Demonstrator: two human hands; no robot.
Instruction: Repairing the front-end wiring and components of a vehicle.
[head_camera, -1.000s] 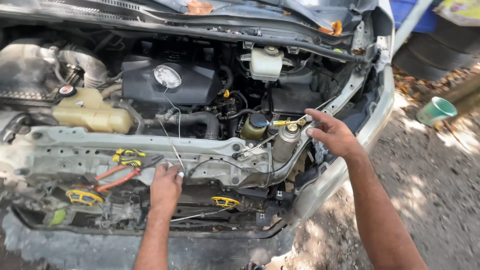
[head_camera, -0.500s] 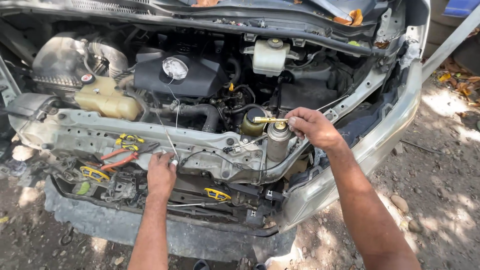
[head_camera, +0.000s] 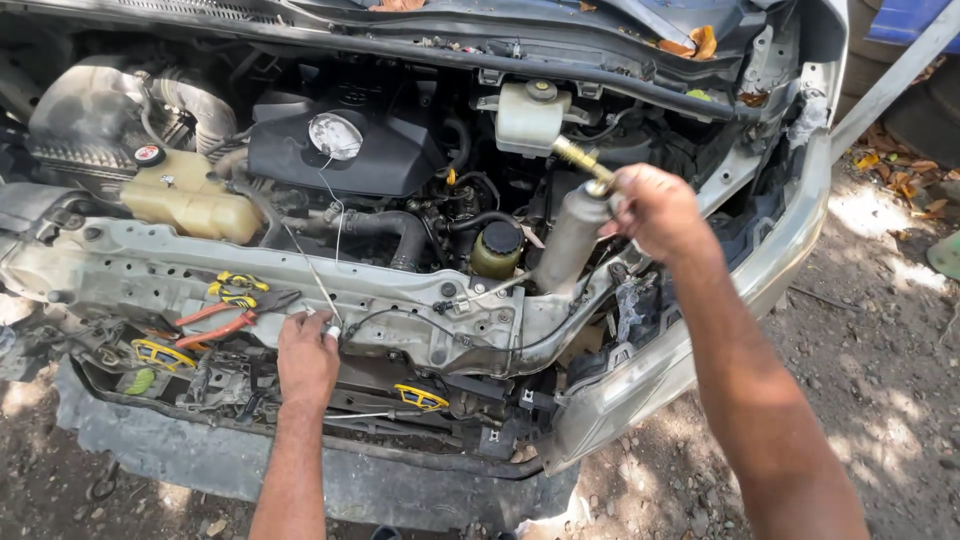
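Note:
I look down into an open car engine bay with the front bumper off. My right hand (head_camera: 655, 212) grips the top of a grey metal cylinder (head_camera: 572, 240) with a brass fitting (head_camera: 580, 160), lifted and tilted above the front crossmember (head_camera: 420, 310). My left hand (head_camera: 307, 358) rests on the crossmember's lower edge, fingers curled against it by a thin wire (head_camera: 320, 265) and a small white piece. Red-handled pliers (head_camera: 225, 320) lie on the crossmember just left of that hand.
A black engine cover (head_camera: 345, 150) sits at the centre, a yellowish coolant tank (head_camera: 185, 200) at left, a white reservoir (head_camera: 528, 115) at the back and a dark-capped reservoir (head_camera: 497, 250) near the cylinder. Yellow clips (head_camera: 420, 398) hang below. Dirt ground lies to the right.
My right hand has raised the grey cylinder and tipped it toward the right. The left hand stays on the crossmember. The view has shifted closer.

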